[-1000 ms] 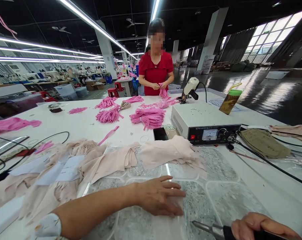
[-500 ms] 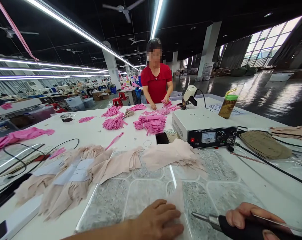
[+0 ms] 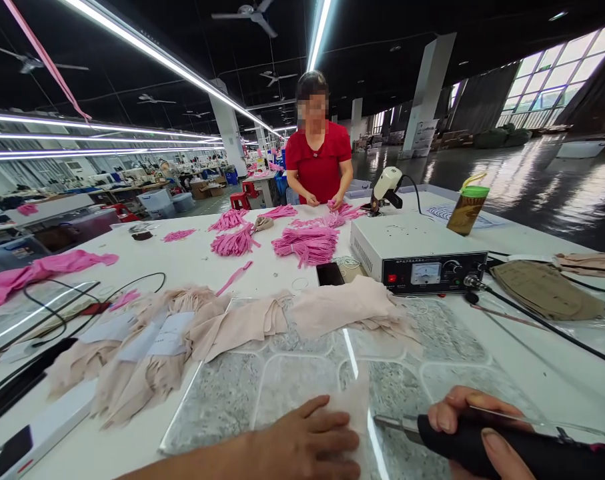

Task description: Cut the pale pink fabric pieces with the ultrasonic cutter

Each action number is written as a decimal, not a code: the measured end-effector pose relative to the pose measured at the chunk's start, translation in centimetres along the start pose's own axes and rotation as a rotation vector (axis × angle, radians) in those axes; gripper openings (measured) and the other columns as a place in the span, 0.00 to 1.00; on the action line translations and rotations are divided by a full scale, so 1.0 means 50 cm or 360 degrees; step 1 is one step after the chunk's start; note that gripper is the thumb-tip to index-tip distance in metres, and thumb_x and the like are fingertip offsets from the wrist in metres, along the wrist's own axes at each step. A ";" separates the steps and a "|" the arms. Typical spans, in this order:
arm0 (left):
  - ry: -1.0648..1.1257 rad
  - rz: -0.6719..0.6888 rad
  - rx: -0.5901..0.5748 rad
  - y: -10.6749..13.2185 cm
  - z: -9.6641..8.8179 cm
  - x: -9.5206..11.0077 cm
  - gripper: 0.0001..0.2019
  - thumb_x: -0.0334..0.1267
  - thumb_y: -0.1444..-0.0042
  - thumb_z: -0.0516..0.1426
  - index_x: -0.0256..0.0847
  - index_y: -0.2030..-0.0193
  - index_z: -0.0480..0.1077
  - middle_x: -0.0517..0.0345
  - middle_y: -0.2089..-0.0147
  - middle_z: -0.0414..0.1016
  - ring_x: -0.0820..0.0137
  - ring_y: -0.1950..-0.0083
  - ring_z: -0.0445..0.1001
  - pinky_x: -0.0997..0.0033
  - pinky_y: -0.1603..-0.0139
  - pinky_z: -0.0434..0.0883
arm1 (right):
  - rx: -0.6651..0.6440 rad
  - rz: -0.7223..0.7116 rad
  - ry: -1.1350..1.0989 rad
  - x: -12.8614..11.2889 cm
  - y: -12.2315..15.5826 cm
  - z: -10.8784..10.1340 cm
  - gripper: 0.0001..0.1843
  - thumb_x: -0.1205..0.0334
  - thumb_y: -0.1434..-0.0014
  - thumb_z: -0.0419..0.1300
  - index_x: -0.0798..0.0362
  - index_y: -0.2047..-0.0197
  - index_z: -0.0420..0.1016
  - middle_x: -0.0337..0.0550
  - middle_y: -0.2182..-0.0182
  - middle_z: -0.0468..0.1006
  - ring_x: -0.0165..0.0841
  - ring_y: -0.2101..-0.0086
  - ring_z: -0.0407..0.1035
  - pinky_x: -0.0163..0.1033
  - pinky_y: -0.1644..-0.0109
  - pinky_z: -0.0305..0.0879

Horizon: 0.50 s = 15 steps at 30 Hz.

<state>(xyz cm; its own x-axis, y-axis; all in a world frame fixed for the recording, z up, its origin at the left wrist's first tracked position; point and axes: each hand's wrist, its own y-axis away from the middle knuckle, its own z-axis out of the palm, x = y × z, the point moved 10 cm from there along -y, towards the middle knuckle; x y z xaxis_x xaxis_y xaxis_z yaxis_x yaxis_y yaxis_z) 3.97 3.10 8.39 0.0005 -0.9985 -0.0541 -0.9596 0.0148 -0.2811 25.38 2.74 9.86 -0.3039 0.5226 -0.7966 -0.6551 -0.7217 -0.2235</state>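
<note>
My left hand [image 3: 309,443] lies flat, fingers stretched out, pressing a thin pale piece of fabric [image 3: 352,400] onto the glass-covered work surface [image 3: 282,390] at the bottom middle. My right hand [image 3: 475,427] is closed round the black handle of a hand-held tool [image 3: 482,443]. The tool's metal tip [image 3: 395,425] points left and sits just right of the left hand's fingertips, close to the fabric's edge.
Piles of beige fabric pieces [image 3: 242,320] lie beyond the glass. A white control box [image 3: 415,253] with a cable, a phone [image 3: 330,273], a bottle [image 3: 466,207] and pink strip bundles [image 3: 305,243] stand further back. A person in red [image 3: 318,160] handles pink strips across the table.
The view has tipped upward, so both hands sit lower in the picture. My right hand with the tool has come further into view, its tip moving left toward the left hand's fingers.
</note>
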 end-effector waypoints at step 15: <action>0.0384 -0.0147 -0.0134 -0.008 -0.020 -0.043 0.13 0.34 0.38 0.53 0.38 0.47 0.67 0.50 0.46 0.74 0.65 0.47 0.73 0.64 0.40 0.64 | -0.0029 -0.0228 -0.0090 0.035 -0.013 0.036 0.08 0.58 0.49 0.62 0.49 0.64 0.74 0.39 0.71 0.72 0.29 0.78 0.66 0.40 0.73 0.68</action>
<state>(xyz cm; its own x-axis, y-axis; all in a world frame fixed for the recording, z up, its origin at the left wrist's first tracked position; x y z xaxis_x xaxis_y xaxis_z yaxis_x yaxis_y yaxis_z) 4.08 5.16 9.57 0.0316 -0.9792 0.2006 -0.9787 -0.0711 -0.1928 24.02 4.94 9.62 -0.2471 0.6451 -0.7231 -0.6822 -0.6457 -0.3429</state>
